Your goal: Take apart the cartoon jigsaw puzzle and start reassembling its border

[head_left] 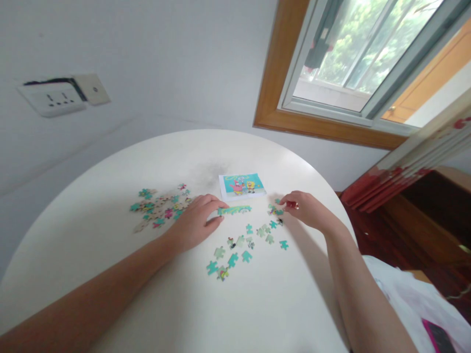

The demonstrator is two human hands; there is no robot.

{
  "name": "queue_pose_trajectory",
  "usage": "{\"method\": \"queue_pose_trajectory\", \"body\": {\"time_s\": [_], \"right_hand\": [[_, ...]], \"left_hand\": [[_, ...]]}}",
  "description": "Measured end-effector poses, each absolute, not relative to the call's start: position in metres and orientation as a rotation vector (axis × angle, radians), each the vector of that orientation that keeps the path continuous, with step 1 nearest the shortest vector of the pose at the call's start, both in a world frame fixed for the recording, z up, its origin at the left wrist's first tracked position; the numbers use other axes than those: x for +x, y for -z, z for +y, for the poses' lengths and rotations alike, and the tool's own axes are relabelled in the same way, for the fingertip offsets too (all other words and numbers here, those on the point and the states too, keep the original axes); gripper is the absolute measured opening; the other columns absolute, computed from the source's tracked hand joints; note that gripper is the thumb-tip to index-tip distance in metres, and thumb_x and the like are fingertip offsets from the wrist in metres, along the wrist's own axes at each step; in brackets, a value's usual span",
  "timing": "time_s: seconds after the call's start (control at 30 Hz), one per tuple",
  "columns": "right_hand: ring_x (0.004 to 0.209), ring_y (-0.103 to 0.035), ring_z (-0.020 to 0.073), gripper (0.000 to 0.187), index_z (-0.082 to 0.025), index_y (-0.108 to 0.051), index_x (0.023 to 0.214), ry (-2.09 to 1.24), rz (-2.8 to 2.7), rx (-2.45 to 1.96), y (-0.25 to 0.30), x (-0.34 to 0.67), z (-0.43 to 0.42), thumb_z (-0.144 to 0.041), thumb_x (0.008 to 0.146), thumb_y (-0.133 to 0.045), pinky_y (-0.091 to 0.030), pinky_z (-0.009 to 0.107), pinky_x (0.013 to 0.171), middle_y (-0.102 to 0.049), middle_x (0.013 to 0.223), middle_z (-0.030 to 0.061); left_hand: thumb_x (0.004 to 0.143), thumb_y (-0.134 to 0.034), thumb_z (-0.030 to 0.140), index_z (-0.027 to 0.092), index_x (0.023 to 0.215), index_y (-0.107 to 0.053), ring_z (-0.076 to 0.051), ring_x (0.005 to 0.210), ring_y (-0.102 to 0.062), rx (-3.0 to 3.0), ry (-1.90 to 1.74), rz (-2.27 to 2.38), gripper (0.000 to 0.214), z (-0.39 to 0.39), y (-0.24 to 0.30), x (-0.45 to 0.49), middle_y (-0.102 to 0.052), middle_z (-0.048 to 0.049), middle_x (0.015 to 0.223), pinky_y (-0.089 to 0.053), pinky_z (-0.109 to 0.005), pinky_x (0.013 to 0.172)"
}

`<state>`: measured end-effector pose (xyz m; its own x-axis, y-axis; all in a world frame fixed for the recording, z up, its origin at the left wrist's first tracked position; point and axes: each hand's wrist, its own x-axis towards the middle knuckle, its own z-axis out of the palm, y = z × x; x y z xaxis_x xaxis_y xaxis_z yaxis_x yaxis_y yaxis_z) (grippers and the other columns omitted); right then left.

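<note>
A joined strip of teal puzzle pieces (235,210) lies on the white round table (176,314). My left hand (198,220) rests beside its left end, the index fingertip touching it, thumb and index finger apart. Over a small cluster of puzzle pieces (274,210) at the right, my right hand (307,210) reaches with bent, parted fingers. A reddish patch shows under its fingers; I cannot make out what it is. Behind the strip lies a picture card (243,186) with a pink and a yellow cartoon figure. Loose puzzle pieces (247,256) are scattered in front of the strip.
A heap of mixed puzzle pieces (162,206) lies left of my left hand, partly hidden by it. A wall with a socket (57,98) and a wood-framed window (272,117) stand behind the table. At lower right, a dark phone-like object (439,338) lies on white fabric.
</note>
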<state>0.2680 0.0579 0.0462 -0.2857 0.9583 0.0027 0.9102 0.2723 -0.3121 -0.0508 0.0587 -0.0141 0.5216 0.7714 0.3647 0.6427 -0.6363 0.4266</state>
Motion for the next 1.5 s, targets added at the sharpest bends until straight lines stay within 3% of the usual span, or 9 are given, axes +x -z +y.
{"method": "queue_pose_trajectory", "body": {"time_s": [0.3,0.47,1.0,1.33,1.5], "right_hand": [[0.071,-0.061,0.0148,0.022,-0.019,-0.073,0.082,-0.525,-2.345,-1.749,-0.05,0.274,0.055,-0.013,0.076,-0.052,-0.045,0.025,0.068,-0.07,0.082,0.0034],[0.074,-0.063,0.0166,0.025,-0.022,-0.074,0.085,-0.701,-2.385,-1.762,-0.049,0.277,0.051,-0.013,0.071,-0.055,-0.047,0.026,0.069,-0.071,0.083,0.0026],[0.068,-0.06,0.0153,0.023,-0.02,-0.072,0.083,-0.632,-2.4,-1.786,-0.046,0.271,0.052,-0.012,0.068,-0.057,-0.043,0.024,0.063,-0.068,0.078,0.0019],[0.07,-0.057,0.0129,0.024,-0.021,-0.072,0.094,-0.466,-2.355,-1.66,-0.046,0.255,0.054,-0.013,0.077,-0.057,-0.043,0.024,0.069,-0.063,0.082,0.0027],[0.069,-0.057,0.0125,0.023,-0.022,-0.074,0.087,-0.507,-2.386,-1.682,-0.045,0.25,0.054,-0.011,0.077,-0.056,-0.042,0.023,0.068,-0.063,0.082,0.003]], "left_hand": [[0.088,-0.049,0.025,0.022,0.11,-0.059,-0.023,0.105,-0.052,2.54,-0.768,1.2,0.024,0.059,0.015,-0.052,-0.058,-0.0066,0.109,-0.04,-0.039,0.095],[0.088,-0.049,0.026,0.022,0.109,-0.06,-0.023,0.103,-0.053,2.532,-0.78,1.199,0.024,0.06,0.015,-0.052,-0.059,-0.0067,0.108,-0.041,-0.038,0.093],[0.088,-0.05,0.028,0.022,0.108,-0.061,-0.023,0.103,-0.053,2.519,-0.8,1.188,0.024,0.062,0.017,-0.053,-0.06,-0.0061,0.107,-0.041,-0.038,0.093],[0.088,-0.05,0.024,0.022,0.109,-0.06,-0.023,0.103,-0.053,2.537,-0.805,1.175,0.023,0.06,0.016,-0.052,-0.058,-0.0061,0.106,-0.041,-0.037,0.092],[0.089,-0.049,0.025,0.021,0.109,-0.059,-0.023,0.102,-0.053,2.543,-0.789,1.185,0.024,0.06,0.015,-0.052,-0.058,-0.0063,0.107,-0.041,-0.037,0.092]]}}
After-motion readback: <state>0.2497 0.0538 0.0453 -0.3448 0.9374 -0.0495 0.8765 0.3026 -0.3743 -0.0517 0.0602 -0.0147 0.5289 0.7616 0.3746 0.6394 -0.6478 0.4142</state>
